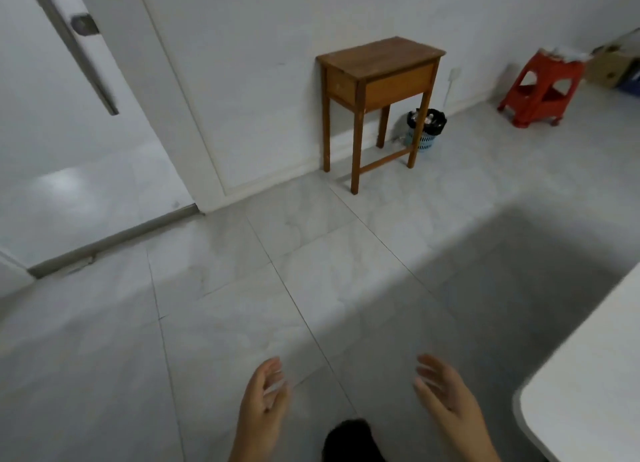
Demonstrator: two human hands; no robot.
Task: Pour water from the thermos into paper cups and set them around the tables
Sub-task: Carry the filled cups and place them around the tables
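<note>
Both sets of fingers are relaxed and slightly spread, gripping nothing: the left hand (263,396) and the right hand (446,392) are held low in front of the body, palms turned toward each other, well apart, above the pale grey tiled floor (242,288). A dark shape at the bottom edge between the forearms is too blurred to identify. Neither the thermos nor any paper cup is in view; their position cannot be told from this view.

At the lower right, a corner of a white flat surface (588,392) enters the view, bare where visible. Further out, a small brown wooden side table with four thin legs (381,73) stands against the white wall (259,63), its top carrying nothing. Just beside its far legs sits a small blue plastic waste basket lined with a black bag (426,129). To the right, well apart, stands a red plastic stool (540,87) with something white on top, and cardboard boxes (613,63) beyond it. At left is a white sliding door with a long metal handle (79,46).

The step in hand appears to be walking between stations with hands free. To do it well, the person would first locate the thermos and cups, then carry each filled cup upright and unhurried to a bare surface such as the wooden table.
</note>
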